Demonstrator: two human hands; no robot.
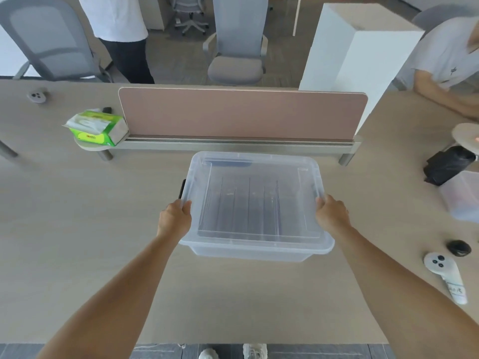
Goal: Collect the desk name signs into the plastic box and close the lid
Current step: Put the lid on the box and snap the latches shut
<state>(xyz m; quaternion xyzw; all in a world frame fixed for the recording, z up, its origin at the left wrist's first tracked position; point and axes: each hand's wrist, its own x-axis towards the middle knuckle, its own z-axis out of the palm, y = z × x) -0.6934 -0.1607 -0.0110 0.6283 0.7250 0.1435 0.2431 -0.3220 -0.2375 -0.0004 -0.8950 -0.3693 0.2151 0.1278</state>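
A translucent plastic box stands on the desk in front of me, with its clear lid lying on top. Through the lid I make out several dark flat desk name signs inside, standing side by side. My left hand grips the lid's left edge, fingers curled over the rim. My right hand grips the lid's right edge in the same way. A black latch shows at the box's left side.
A pink divider screen runs across the desk behind the box. A green tissue pack sits at its left end. At the right lie a white controller, a small black object and a black bag. Another person's arm rests far right.
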